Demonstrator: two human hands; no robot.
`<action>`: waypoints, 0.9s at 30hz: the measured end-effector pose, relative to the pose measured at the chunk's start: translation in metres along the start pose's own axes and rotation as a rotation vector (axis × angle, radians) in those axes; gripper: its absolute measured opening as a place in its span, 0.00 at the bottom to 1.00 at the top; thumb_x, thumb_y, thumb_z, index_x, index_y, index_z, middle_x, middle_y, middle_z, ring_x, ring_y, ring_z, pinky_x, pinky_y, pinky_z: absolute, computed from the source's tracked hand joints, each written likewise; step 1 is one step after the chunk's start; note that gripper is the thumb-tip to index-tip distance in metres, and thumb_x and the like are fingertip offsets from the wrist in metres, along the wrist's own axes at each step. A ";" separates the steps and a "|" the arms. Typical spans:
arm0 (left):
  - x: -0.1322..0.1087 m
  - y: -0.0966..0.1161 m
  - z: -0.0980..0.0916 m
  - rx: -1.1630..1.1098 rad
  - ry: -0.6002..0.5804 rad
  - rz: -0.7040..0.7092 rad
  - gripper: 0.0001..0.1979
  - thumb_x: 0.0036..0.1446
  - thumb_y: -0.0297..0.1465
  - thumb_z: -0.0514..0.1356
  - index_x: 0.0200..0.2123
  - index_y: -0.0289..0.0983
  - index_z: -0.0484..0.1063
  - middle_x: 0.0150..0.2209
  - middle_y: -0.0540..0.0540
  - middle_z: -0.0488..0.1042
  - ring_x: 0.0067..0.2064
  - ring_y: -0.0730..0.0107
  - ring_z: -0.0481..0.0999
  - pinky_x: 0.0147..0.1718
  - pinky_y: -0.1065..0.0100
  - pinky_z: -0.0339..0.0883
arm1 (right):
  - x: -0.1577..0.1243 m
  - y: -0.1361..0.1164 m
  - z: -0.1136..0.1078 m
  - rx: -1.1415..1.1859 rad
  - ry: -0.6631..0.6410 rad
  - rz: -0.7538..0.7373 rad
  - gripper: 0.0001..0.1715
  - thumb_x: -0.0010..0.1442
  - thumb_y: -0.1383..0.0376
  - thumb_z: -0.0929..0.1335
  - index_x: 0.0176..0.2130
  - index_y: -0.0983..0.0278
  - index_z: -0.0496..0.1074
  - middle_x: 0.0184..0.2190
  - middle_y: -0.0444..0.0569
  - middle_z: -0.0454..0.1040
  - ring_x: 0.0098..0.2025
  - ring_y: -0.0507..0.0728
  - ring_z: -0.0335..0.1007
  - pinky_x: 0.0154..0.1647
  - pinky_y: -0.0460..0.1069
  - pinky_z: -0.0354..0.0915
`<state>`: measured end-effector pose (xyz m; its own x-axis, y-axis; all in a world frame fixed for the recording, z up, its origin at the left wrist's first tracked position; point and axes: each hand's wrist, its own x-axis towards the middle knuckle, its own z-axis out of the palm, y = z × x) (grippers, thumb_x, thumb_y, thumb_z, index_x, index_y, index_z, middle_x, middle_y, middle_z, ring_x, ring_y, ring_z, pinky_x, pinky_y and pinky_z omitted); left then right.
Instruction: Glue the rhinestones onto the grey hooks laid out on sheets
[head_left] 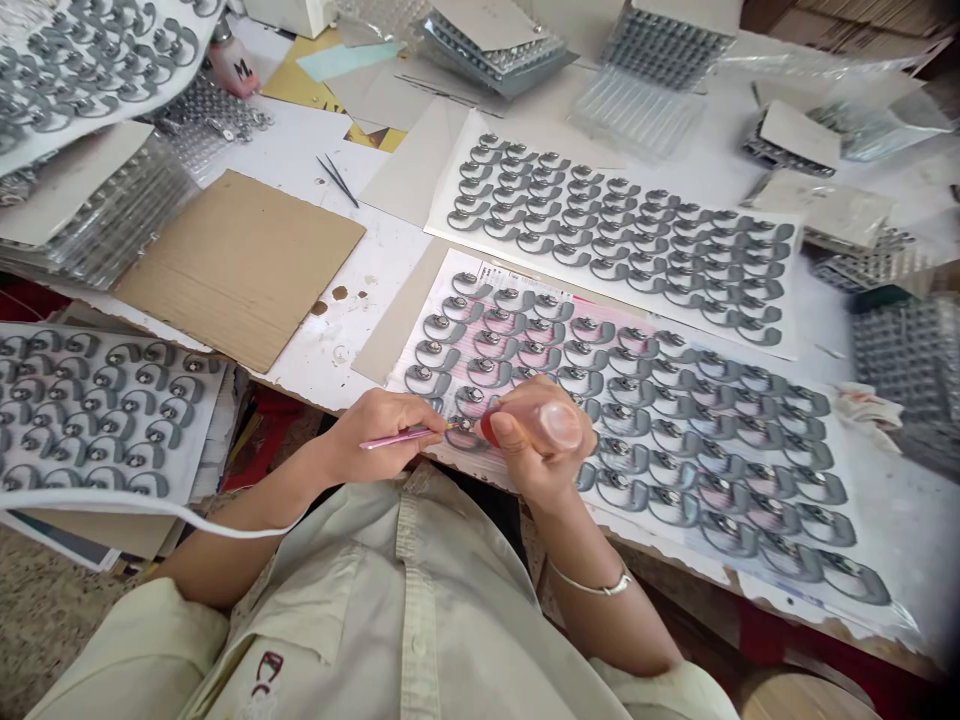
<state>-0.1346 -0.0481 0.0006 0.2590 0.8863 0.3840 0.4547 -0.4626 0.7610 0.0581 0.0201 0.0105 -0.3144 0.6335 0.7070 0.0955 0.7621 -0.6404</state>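
My left hand (386,435) pinches a thin pink stick-like tool (394,438), its tip at a ring-like metal piece on the near left edge of a sheet (874,520). My right hand (544,440) is wrapped round a small bottle (559,425) with a pale pink base; its red end points left, toward the same piece. Rows of grey curved pieces with small shiny centres cover this sheet. Behind it lies a second white sheet (442,205) with similar rows. My fingers hide some of the pieces.
Brown cardboard (244,265) and black tweezers (339,180) lie to the left. Another filled sheet (97,410) is at the lower left, crossed by a white cable (150,505). A labelled bottle (234,65) and stacked trays (495,45) stand at the back.
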 end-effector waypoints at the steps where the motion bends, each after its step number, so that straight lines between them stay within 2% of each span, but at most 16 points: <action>1: 0.000 0.000 0.000 -0.004 0.004 0.003 0.03 0.60 0.26 0.60 0.35 0.34 0.75 0.34 0.45 0.82 0.34 0.68 0.82 0.34 0.72 0.75 | 0.000 0.000 0.000 -0.003 0.001 0.000 0.07 0.58 0.69 0.69 0.30 0.61 0.67 0.22 0.43 0.71 0.23 0.52 0.64 0.26 0.52 0.63; 9: -0.001 -0.001 0.000 0.006 0.006 0.000 0.03 0.60 0.25 0.60 0.35 0.34 0.75 0.34 0.45 0.82 0.34 0.69 0.82 0.34 0.72 0.75 | 0.001 0.000 0.001 -0.036 0.003 -0.019 0.07 0.60 0.67 0.68 0.30 0.60 0.67 0.22 0.44 0.71 0.21 0.54 0.64 0.24 0.53 0.63; 15: 0.000 0.000 0.000 -0.012 0.009 0.001 0.03 0.60 0.25 0.61 0.35 0.33 0.75 0.34 0.44 0.82 0.35 0.68 0.82 0.34 0.72 0.75 | -0.005 0.002 0.004 0.025 0.016 0.035 0.07 0.59 0.65 0.70 0.29 0.61 0.69 0.22 0.45 0.72 0.23 0.54 0.65 0.27 0.53 0.64; 16: 0.000 0.000 0.000 -0.011 0.008 0.003 0.03 0.60 0.25 0.61 0.35 0.33 0.75 0.34 0.44 0.82 0.35 0.68 0.82 0.34 0.72 0.76 | -0.005 0.002 0.004 0.044 0.060 0.056 0.08 0.60 0.63 0.70 0.29 0.61 0.70 0.22 0.45 0.71 0.24 0.54 0.66 0.27 0.53 0.64; 18: 0.000 0.000 -0.001 -0.012 0.012 0.009 0.03 0.59 0.25 0.61 0.35 0.33 0.75 0.34 0.44 0.82 0.35 0.67 0.82 0.35 0.71 0.76 | -0.003 0.003 0.001 0.114 0.245 0.145 0.13 0.60 0.55 0.69 0.29 0.60 0.70 0.23 0.45 0.71 0.25 0.54 0.68 0.26 0.52 0.65; 20: 0.001 0.000 -0.001 -0.022 0.009 0.006 0.03 0.59 0.25 0.61 0.35 0.34 0.75 0.34 0.44 0.82 0.35 0.67 0.82 0.35 0.71 0.76 | 0.004 0.004 -0.009 0.237 0.419 0.345 0.20 0.59 0.47 0.68 0.31 0.60 0.70 0.24 0.44 0.70 0.23 0.53 0.68 0.20 0.49 0.62; 21: 0.001 -0.001 -0.001 -0.031 0.008 0.000 0.03 0.59 0.25 0.61 0.35 0.34 0.75 0.34 0.44 0.82 0.35 0.67 0.82 0.35 0.71 0.76 | 0.009 0.005 -0.017 0.313 0.461 0.476 0.22 0.58 0.44 0.67 0.33 0.59 0.70 0.25 0.44 0.69 0.21 0.52 0.66 0.16 0.47 0.58; 23: 0.002 0.000 0.000 -0.059 0.004 -0.027 0.02 0.58 0.25 0.62 0.35 0.34 0.76 0.34 0.44 0.82 0.35 0.67 0.82 0.34 0.71 0.76 | 0.021 0.009 -0.035 0.468 0.390 0.705 0.26 0.57 0.40 0.65 0.35 0.59 0.70 0.25 0.43 0.69 0.17 0.49 0.61 0.11 0.44 0.50; 24: 0.002 0.000 0.000 -0.078 0.003 -0.052 0.02 0.58 0.25 0.62 0.35 0.34 0.76 0.34 0.44 0.82 0.35 0.67 0.82 0.34 0.71 0.76 | 0.027 0.011 -0.045 0.517 0.344 0.757 0.26 0.56 0.39 0.66 0.34 0.59 0.71 0.25 0.43 0.70 0.16 0.48 0.59 0.10 0.44 0.49; 26: 0.002 0.002 -0.001 -0.132 0.002 -0.121 0.03 0.57 0.25 0.63 0.35 0.34 0.77 0.35 0.43 0.82 0.35 0.67 0.83 0.34 0.71 0.76 | 0.038 0.016 -0.061 0.545 0.233 0.782 0.25 0.57 0.41 0.67 0.31 0.59 0.72 0.25 0.45 0.72 0.17 0.49 0.61 0.11 0.45 0.51; 27: 0.002 0.003 -0.001 -0.167 0.007 -0.157 0.03 0.57 0.25 0.63 0.35 0.34 0.78 0.35 0.43 0.82 0.35 0.66 0.83 0.34 0.71 0.77 | 0.043 0.018 -0.067 0.494 0.184 0.729 0.22 0.58 0.44 0.67 0.31 0.59 0.73 0.26 0.46 0.73 0.18 0.50 0.62 0.11 0.45 0.53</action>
<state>-0.1339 -0.0477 0.0039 0.1899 0.9474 0.2574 0.3414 -0.3096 0.8875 0.1099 0.0701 0.0497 -0.1745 0.9810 0.0846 -0.2185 0.0451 -0.9748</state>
